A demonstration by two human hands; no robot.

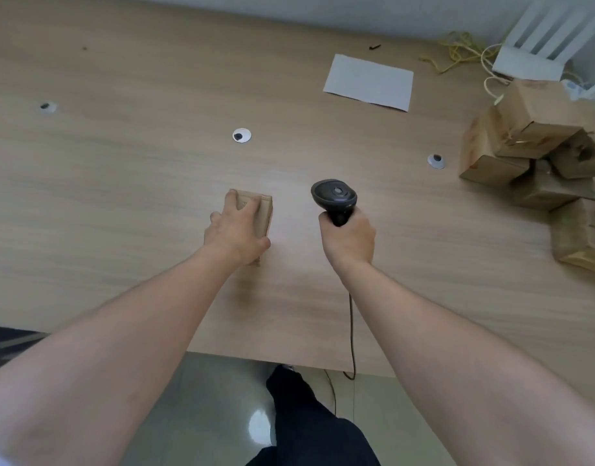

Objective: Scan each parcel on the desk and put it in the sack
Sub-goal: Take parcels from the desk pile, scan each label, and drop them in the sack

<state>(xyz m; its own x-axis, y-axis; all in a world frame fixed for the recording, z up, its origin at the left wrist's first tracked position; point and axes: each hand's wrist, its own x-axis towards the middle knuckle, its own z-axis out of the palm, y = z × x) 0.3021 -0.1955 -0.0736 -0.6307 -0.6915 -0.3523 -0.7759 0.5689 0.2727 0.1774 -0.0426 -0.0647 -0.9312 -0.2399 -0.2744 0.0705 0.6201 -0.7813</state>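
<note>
The left hand point(234, 230) grips a small brown cardboard parcel point(262, 213) resting on the light wood-grain tabletop point(121, 183), fingers curled over its far end and thumb against its right side. Just beside it to the right, the right hand point(348, 242) is wrapped around the handle of a black corded barcode scanner point(334, 195), head raised. A white paper sheet point(370, 82) lies farther back. A heap of brown cardboard parcels point(538, 163) sits at the right edge.

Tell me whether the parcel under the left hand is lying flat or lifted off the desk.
Cannot tell: the left hand grips the parcel from above, hiding its underside against the desk.
</note>
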